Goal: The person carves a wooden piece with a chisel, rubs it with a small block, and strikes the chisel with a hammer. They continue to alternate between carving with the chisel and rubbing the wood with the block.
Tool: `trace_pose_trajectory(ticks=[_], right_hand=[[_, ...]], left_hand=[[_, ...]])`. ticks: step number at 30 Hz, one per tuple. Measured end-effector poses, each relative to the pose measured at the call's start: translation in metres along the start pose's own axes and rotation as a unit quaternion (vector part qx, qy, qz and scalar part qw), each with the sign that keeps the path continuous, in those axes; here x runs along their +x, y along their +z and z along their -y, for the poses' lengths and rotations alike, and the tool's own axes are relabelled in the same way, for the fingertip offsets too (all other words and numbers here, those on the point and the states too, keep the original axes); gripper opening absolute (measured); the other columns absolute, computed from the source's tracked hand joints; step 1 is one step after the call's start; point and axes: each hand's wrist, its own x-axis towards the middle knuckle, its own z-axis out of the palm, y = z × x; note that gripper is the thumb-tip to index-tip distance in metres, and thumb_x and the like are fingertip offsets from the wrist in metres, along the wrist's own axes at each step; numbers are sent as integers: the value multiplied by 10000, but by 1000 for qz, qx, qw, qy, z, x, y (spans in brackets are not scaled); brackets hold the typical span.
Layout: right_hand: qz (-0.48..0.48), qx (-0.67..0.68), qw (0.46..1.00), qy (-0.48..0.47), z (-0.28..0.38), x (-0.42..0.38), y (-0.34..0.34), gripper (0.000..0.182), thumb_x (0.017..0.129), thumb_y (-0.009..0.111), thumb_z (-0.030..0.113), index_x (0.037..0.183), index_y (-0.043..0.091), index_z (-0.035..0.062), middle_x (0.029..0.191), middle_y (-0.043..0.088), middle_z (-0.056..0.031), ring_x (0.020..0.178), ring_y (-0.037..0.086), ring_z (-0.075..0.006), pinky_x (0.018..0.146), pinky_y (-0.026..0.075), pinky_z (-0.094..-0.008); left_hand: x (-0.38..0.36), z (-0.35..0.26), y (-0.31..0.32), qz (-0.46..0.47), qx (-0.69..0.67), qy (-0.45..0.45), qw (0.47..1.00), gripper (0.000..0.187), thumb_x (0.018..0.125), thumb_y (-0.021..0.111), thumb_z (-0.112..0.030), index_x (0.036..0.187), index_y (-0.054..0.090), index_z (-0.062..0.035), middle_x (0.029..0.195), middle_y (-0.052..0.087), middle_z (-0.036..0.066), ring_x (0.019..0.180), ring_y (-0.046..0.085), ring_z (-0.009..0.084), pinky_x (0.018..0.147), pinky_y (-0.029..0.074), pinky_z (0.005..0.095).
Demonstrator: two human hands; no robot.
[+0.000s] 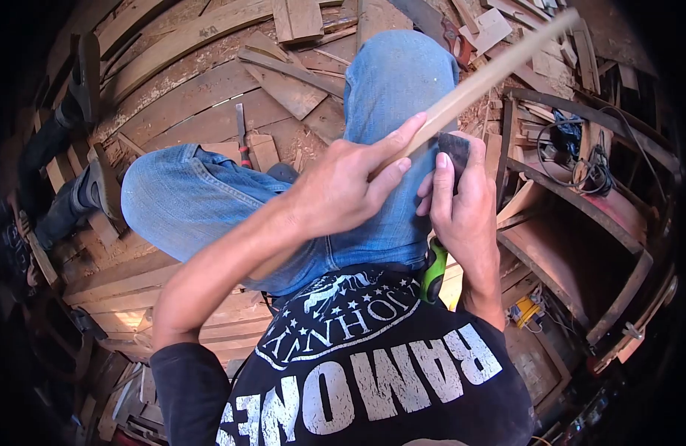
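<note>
A long, slim wooden stick (499, 68) runs from my left hand up to the right, its far end slightly blurred. My left hand (354, 175) is closed around its lower end, thumb and index finger lying along it. In my right hand (458, 197) is a dark, rough piece of sandpaper (454, 145), pinched between thumb and fingers just below the stick. Both hands are over my right thigh, in blue jeans (395, 82). Close under my right wrist, a green and black handle (434, 271) shows at my waist.
On the plank floor (187, 115) lie a chisel (243, 134) with a red handle, wood offcuts (283, 85) and shavings. A handsaw (456, 41) rests beyond my right knee. At right stands a wooden frame (581, 186) with cables (599, 175). Another person's feet (101, 186) are at left.
</note>
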Motion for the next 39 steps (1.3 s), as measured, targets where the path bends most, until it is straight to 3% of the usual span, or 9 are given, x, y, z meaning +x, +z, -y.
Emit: trace_pose_trajectory(ticks=[3,4,7,9,19,39], right_hand=[[-12,-11,1000,-13,-5,0,-2,171,1004,498,103,1125,481,-16,641,628,-198,594,670,-383,516,500,-445],[-8,-18,1000,-16,-5,2,-4,172,999,511,102,1119,486,-19,644,620,-228,621,659,-428,525,489,-471],[16,-62,998,-29,1,5,-10,184,990,536,109,1102,493,-30,652,615,-259,646,649,-449,521,485,-475],[17,-76,996,-33,4,9,-10,188,987,541,109,1098,493,-34,648,614,-261,642,650,-447,518,485,-476],[-7,-129,984,-119,4,16,-3,177,977,543,90,1082,477,-36,637,621,-249,624,651,-442,516,486,-494],[-5,-196,974,-111,11,19,4,171,978,536,133,1037,453,-5,589,594,-241,572,624,-453,514,484,-539]], left_hand=[[6,-2,23,-129,-47,26,990,580,975,572,-131,1519,370,-120,534,442,110,469,475,153,513,429,313],[5,0,25,-128,-48,27,990,580,975,572,-131,1519,370,-120,534,442,110,469,475,153,513,429,313],[3,2,30,-145,-46,16,988,583,969,577,-117,1515,373,-100,545,477,129,471,513,178,522,445,320],[3,7,35,-174,-24,56,983,584,965,582,-106,1512,376,-90,575,525,152,482,554,207,533,463,326],[1,9,40,-184,-24,54,981,589,965,592,-116,1512,376,-86,603,564,149,497,565,210,542,470,331],[2,11,39,-188,-41,66,979,575,969,577,-115,1510,382,-97,584,558,139,471,537,193,525,459,331]])
